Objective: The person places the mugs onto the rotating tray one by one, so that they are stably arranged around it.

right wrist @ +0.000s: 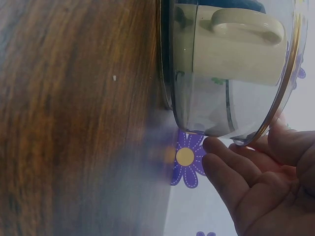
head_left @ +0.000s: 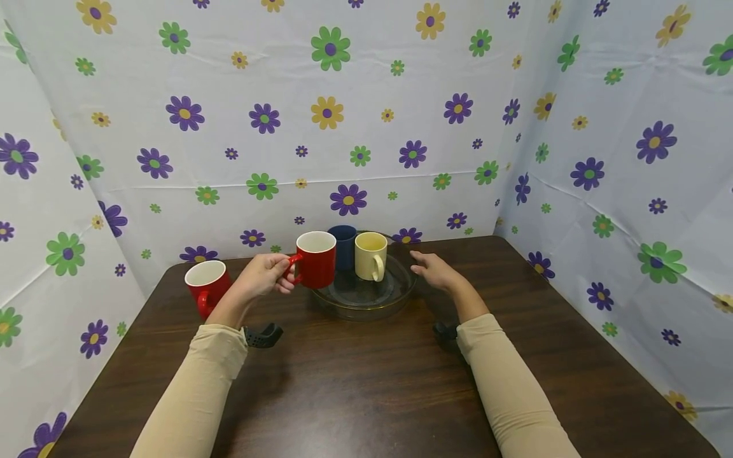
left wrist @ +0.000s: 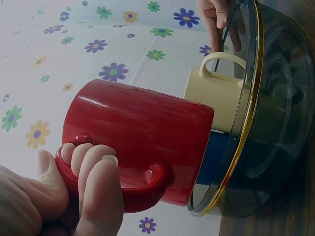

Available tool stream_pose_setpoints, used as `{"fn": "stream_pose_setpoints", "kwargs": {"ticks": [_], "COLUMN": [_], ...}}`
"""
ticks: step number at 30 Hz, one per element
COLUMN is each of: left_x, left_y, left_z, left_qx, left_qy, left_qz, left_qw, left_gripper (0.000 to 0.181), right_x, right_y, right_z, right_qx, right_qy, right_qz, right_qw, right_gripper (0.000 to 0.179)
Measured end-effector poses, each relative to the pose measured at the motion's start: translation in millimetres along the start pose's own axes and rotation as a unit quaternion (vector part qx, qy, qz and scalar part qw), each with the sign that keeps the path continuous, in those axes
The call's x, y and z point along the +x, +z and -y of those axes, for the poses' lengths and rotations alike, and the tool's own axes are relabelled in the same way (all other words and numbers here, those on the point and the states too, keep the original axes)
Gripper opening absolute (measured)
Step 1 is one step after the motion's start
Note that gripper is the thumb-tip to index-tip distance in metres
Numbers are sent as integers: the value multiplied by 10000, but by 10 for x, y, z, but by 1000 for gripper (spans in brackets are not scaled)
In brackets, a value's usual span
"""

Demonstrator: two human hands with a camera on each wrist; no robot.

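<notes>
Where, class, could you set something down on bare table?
Free: the table before the dish, between the left sleeve and right sleeve, and beyond it to the right edge. Crowded: the dish, with a blue mug and yellow mug inside, the left hand holding a red mug at its left and the right hand at its right.

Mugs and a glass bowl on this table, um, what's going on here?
A person's left hand holds a red mug by its handle at the left side of a glass bowl. A blue mug and a yellow mug stand in the bowl. The right hand is at the bowl's right side; whether it touches is unclear. Another red mug stands on the table to the left.
</notes>
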State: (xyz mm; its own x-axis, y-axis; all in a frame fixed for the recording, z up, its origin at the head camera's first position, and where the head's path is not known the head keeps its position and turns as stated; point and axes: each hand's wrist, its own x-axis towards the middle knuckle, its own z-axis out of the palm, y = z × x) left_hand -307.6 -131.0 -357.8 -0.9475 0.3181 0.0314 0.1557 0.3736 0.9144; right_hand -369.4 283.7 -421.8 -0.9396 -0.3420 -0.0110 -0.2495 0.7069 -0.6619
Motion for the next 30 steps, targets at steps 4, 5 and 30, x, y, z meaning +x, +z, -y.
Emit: {"fn": "stream_pose_setpoints", "kwargs": {"ticks": [4,5,30], "left_x": [12,13,93], "left_y": [6,9,151], "left_z": [4,4,35], "left_qx": [29,35,-216], "left_qy": [30,25,-143], "left_qz": [1,0,20], "left_qw": [10000,10000,9997], "left_gripper": [26,26,25], "right_x": [-2,-4,-9], "right_y": [-5,-5,-12], "right_z": [-2,-2,12], "right_qx": [20,22,-27], "right_qy": [48,41,44], "right_qz": [-7,-9,15], "right_qw": [10000,10000,10000], "right_gripper": [56,56,56]}}
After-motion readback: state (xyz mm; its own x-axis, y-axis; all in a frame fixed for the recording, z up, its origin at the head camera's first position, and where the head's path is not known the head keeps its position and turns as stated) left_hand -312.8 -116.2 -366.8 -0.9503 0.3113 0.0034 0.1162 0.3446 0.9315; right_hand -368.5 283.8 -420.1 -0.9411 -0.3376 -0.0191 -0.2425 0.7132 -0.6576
